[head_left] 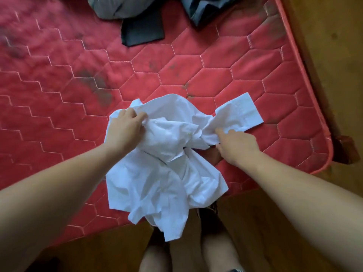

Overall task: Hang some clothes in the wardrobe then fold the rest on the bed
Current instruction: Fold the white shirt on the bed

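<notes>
that white shirt (167,173) is crumpled over the near edge of the mattress (196,65), left hand (125,130) bunching its top, right hand (237,146) pinching near the sleeve (239,112); looks light and floppy, so I'd grab the shoulders

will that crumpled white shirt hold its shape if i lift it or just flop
Probably floppy: the crumpled white fabric shirt bunches into soft creases where the left hand and right hand grip it, and its hem droops over the red quilted mattress edge. Likely light, since it looks thin. It probably won't slide much on the textured quilting.
</notes>
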Motion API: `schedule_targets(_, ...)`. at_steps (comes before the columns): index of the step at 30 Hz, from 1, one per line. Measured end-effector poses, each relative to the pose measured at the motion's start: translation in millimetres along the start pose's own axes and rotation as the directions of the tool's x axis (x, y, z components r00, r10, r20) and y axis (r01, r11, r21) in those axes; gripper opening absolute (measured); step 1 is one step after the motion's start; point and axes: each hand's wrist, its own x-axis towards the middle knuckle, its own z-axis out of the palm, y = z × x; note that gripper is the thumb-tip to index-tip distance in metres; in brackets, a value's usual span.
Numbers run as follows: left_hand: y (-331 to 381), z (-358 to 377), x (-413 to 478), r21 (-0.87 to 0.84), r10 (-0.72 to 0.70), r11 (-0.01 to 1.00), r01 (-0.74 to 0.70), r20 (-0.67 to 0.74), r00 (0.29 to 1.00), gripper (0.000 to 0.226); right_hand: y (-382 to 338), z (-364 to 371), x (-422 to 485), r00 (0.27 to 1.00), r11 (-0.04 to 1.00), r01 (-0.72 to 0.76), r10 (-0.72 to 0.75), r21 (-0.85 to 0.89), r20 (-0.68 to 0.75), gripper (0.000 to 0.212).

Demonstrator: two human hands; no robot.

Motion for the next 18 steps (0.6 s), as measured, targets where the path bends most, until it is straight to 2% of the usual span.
schedule_targets(2, -18, -2, -17, 0.023, 0.054, 0.998, -0.054, -0.002, 0.999, 0.029, -25, -8, 9, 0.989, 0.998, 0.035, -0.029, 0.045, -0.143, 0.03)
schedule_targets(3, -23, -2, -23, 0.02, 0.063, 0.998, -0.063, -0.013, 0.998, 0.024, -41, -12, 15, 0.985, 0.99, 0.096, -0.079, 0.108, -0.153, 0.032)
schedule_targets(5, -26, -4, -31, -0.027, 0.06, 0.998, -0.06, -0.025, 0.998, 0.016, -76, -19, 26, 0.983, 0.935, 0.184, -0.171, 0.302, -0.07, 0.046)
schedule_targets(7, -27, -4, -39, -0.137, 0.04, 0.99, -0.045, -0.041, 0.998, 0.014, -106, -26, 31, 0.981, 0.832, 0.117, -0.181, 0.542, 0.065, 0.052)
schedule_targets(9, -33, 1, -47, -0.311, -0.061, 0.95, 0.036, -0.073, 0.995, 0.018, -132, -31, 29, 0.989, 0.741, 0.049, -0.129, 0.669, 0.071, 0.042)
schedule_targets(11, -45, 0, -55, -0.51, -0.279, 0.832, 0.216, -0.049, 0.959, 0.027, -160, -35, 14, 0.982, 0.757, 0.15, -0.19, 0.635, -0.005, 0.028)
schedule_targets(13, -64, -4, -65, -0.605, -0.426, 0.701, 0.377, 0.069, 0.902, 0.034, -190, -35, -9, 0.922, 0.751, 0.316, -0.386, 0.58, -0.002, 0.021)
schedule_targets(15, -86, -4, -79, -0.671, -0.487, 0.555, 0.492, 0.217, 0.846, 0.031, -215, -33, -30, 0.828, 0.728, 0.407, -0.549, 0.552, 0.113, 0.019)
schedule_targets(16, -92, -4, -88, -0.712, -0.504, 0.464, 0.527, 0.276, 0.818, 0.025, -222, -30, -33, 0.802, 0.73, 0.412, -0.575, 0.545, 0.165, 0.019)
schedule_targets(18, -101, 0, -101, -0.784, -0.508, 0.307, 0.54, 0.345, 0.789, 0.015, -233, -29, -25, 0.827, 0.745, 0.355, -0.532, 0.565, 0.181, 0.026)
